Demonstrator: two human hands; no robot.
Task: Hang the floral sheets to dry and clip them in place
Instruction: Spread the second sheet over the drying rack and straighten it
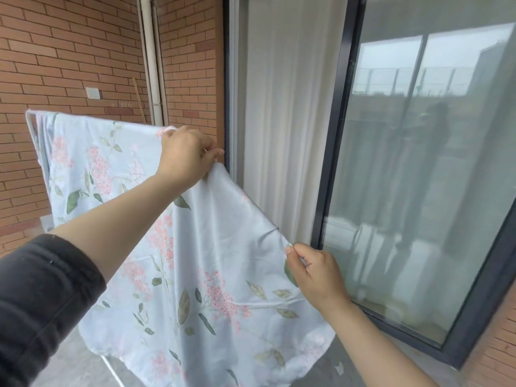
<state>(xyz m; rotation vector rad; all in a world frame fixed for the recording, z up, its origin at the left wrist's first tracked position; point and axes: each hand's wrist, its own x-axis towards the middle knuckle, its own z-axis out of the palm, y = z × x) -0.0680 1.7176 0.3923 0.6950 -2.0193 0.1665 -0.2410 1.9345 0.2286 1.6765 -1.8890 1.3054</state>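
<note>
My left hand [185, 156] is raised, and its grip is closed on the top edge of the floral sheet [206, 275]. My right hand [315, 272] is lower and closer to me; its grip pinches the same edge between thumb and fingers. Between the two hands the edge slopes down. The sheet hangs over the white drying rack [30, 118], in front of the brick wall [55, 51] and beside the glass door [418, 163].

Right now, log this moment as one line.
left hand: pinching floral sheet top edge | right hand: pinching corner | drying rack: sheet draped | clips: none visible
</note>
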